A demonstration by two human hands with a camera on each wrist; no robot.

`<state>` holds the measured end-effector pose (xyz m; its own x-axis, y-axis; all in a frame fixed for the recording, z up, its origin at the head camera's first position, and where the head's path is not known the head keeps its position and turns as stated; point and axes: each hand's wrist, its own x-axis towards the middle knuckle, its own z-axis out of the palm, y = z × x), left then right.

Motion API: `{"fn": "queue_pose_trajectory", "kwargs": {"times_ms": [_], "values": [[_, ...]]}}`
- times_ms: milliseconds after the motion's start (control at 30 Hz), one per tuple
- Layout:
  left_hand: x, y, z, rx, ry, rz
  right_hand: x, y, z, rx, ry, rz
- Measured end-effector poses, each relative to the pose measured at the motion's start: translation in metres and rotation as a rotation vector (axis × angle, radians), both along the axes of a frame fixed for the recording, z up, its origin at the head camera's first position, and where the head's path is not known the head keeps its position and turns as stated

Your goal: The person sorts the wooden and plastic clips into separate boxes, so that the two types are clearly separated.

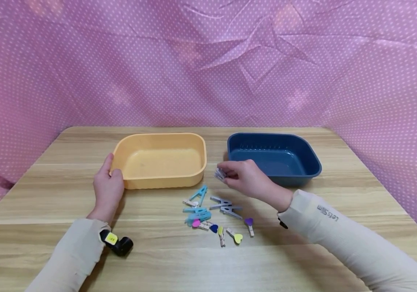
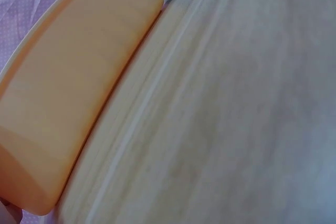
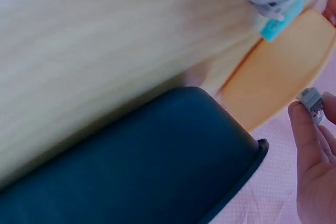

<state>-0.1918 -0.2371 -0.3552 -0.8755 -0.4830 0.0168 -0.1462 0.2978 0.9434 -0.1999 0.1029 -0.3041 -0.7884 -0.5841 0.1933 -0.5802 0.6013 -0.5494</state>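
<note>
My left hand [image 1: 108,187] rests against the left end of the yellow basin [image 1: 164,182], index finger along its outer wall and thumb at the front corner. Between the thumb and fingers of my right hand [image 1: 246,178] is a grey clothespin [image 3: 312,99], pinched above the table in front of the gap between the basins. Just below lie two more grey clothespins [image 1: 225,207]. Blue clothespins [image 1: 198,215] sit to their left. Nearer me are several small wooden clothespins with coloured hearts, among them a purple one [image 1: 249,222] and a yellow one [image 1: 238,238].
A dark blue basin [image 1: 296,181] stands to the right, partly behind my right hand and wrist. Both basins have nothing inside. The wooden table [image 1: 150,259] runs back to a pink dotted cloth [image 1: 208,81] that hangs behind and along both sides.
</note>
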Motion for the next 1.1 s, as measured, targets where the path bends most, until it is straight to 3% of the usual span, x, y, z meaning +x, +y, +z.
{"fn": "queue_pose_trajectory", "kwargs": {"times_ms": [400, 1100], "values": [[0.000, 0.000, -0.004, 0.012, 0.013, 0.011, -0.003, -0.013, 0.014, 0.016, 0.005, -0.030], [-0.001, -0.003, -0.001, -0.036, 0.036, 0.017, -0.010, -0.032, 0.023, -0.035, 0.060, 0.043]]}}
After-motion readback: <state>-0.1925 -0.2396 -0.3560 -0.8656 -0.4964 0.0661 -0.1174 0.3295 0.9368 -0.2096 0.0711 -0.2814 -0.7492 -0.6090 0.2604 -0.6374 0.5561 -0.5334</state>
